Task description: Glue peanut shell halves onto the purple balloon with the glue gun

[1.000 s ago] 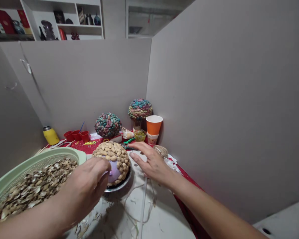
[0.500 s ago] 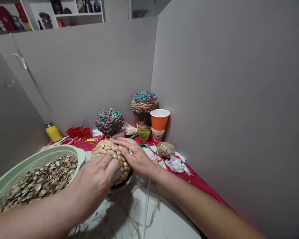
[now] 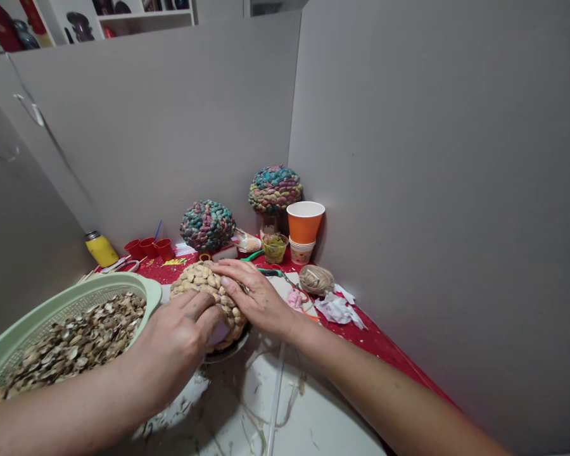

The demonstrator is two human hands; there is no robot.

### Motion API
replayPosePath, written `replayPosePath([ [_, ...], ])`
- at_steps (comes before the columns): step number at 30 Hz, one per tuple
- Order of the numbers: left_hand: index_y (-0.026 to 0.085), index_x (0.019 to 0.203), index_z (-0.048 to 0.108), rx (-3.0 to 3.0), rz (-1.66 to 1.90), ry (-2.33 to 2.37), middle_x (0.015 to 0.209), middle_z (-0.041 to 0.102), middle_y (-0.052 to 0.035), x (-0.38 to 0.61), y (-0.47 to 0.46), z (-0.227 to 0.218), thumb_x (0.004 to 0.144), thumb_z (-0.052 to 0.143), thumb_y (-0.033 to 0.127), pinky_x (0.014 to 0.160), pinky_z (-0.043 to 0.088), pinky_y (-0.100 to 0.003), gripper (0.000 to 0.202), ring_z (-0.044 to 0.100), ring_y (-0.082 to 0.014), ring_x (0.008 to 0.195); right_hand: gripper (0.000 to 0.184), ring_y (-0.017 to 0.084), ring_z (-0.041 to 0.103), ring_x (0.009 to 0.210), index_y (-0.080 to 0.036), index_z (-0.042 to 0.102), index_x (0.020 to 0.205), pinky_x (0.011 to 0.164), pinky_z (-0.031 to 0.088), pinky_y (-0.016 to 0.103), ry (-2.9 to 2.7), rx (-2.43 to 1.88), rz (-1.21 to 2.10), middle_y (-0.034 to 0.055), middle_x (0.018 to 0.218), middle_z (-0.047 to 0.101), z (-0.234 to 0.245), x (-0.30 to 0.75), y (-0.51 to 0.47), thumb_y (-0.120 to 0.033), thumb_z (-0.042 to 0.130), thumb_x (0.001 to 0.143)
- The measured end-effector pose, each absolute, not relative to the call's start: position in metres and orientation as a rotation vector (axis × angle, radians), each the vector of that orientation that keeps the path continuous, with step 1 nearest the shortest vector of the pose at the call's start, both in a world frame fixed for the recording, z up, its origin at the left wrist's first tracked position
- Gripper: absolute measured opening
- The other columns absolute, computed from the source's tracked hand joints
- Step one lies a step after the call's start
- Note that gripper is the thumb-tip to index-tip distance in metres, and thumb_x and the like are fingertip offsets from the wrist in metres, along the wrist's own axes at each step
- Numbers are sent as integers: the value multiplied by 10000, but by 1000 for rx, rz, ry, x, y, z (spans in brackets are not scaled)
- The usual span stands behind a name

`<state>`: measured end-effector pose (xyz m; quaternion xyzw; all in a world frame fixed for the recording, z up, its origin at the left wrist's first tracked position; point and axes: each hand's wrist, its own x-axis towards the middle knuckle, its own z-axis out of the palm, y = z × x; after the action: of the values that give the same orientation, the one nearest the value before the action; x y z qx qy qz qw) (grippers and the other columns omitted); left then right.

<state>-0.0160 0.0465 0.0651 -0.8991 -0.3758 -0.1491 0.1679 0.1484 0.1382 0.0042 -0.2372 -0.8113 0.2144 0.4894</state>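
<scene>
A round ball covered in tan peanut shells (image 3: 197, 277) sits in a dark bowl (image 3: 230, 356), with a pale lavender patch (image 3: 220, 332) bare on its near side. My left hand (image 3: 183, 339) is at the ball's near left, its fingers curled together against the surface. Whatever those fingertips pinch is hidden behind the hand. Across the top right of the ball lies my right hand (image 3: 259, 301), fingers stretched out and resting on the shells. Left of the ball stands a light green colander (image 3: 149, 292) holding many loose shell halves (image 3: 90, 335).
Behind are two colourful shell-covered balls (image 3: 208, 225), an orange paper cup (image 3: 306, 225), a tub of yellow-green stuff (image 3: 274, 248) and red cups (image 3: 164, 249). A twine ball (image 3: 316, 280), scissors (image 3: 301, 292) and crumpled tissue (image 3: 339, 310) lie at right. Grey partitions (image 3: 408, 190) enclose the table.
The view has tilted slightly downward. My left fingers have shifted a little on the ball, and more of the lavender patch shows. My right hand keeps its place on the shells.
</scene>
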Motion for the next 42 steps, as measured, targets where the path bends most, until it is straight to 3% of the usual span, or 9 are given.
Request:
replayPosePath([
  [5, 136, 803, 616, -2553, -364, -939, 791, 665, -84, -15, 45, 69, 906, 423, 29, 614, 510, -350, 243, 586, -223, 692, 303, 209, 524, 1214, -195, 655, 1205, 1068, 396, 415, -1964, -580, 527, 102, 1259, 616, 4, 148, 137, -255, 438, 1002],
  [9, 139, 878, 645, -2552, -376, -866, 824, 700, -110, -17, 46, 67, 911, 409, 48, 625, 529, -382, 255, 614, -246, 699, 305, 219, 519, 1217, -193, 653, 1210, 1072, 388, 437, -1963, -594, 526, 107, 1263, 612, 2, 150, 136, -252, 441, 999],
  [12, 165, 932, 645, -2629, -503, -920, 889, 714, -106, -21, 45, 68, 929, 442, 91, 669, 542, -343, 216, 636, -214, 743, 294, 228, 518, 1216, -217, 649, 1213, 1061, 399, 452, -1967, -600, 527, 101, 1274, 605, 3, 152, 134, -257, 454, 997],
  [17, 163, 1033, 630, -2643, -904, -1087, 1032, 708, -103, -39, 52, 82, 912, 512, 128, 836, 541, -298, 172, 664, -189, 950, 298, 235, 530, 1207, -214, 643, 1221, 1053, 413, 460, -1972, -595, 525, 104, 1280, 608, 3, 153, 133, -255, 453, 994],
  [21, 152, 1159, 629, -2587, -1008, -1536, 1247, 658, -149, -53, 84, 84, 944, 480, 347, 1048, 446, -449, 327, 576, -261, 1203, 297, 230, 544, 1199, -238, 600, 1262, 1042, 430, 447, -1969, -587, 497, 88, 1280, 617, 3, 153, 134, -261, 461, 1001],
  [24, 146, 1276, 583, -2635, -977, -1633, 1358, 610, -159, -59, 109, 75, 958, 421, 425, 1087, 411, -492, 453, 541, -270, 1276, 277, 242, 527, 1208, -229, 579, 1257, 1031, 429, 457, -1928, -579, 396, 112, 1281, 597, 8, 157, 129, -241, 500, 991],
  [28, 146, 1347, 547, -2729, -937, -1670, 1446, 543, -150, -58, 126, 62, 958, 405, 473, 1115, 384, -478, 528, 489, -265, 1344, 232, 233, 581, 971, -216, 613, 1106, 851, 486, 428, -1954, -371, 75, 92, 1022, 641, 18, 163, 113, -91, 558, 918],
  [33, 154, 1346, 559, -2805, -986, -1664, 1437, 556, -130, -57, 129, 53, 959, 426, 453, 1109, 397, -442, 506, 507, -257, 1331, 185, 187, 544, 733, -160, 625, 1002, 752, 468, 407, -2117, -244, -205, 57, 792, 630, 18, 159, 98, -47, 538, 884],
  [42, 191, 1313, 595, -2855, -1137, -1589, 1354, 639, -91, -59, 131, 43, 950, 468, 425, 1045, 466, -401, 451, 606, -239, 1219, 170, 196, 550, 743, -150, 628, 978, 744, 433, 391, -2125, -350, -281, 62, 808, 642, 5, 151, 99, -37, 558, 871],
])
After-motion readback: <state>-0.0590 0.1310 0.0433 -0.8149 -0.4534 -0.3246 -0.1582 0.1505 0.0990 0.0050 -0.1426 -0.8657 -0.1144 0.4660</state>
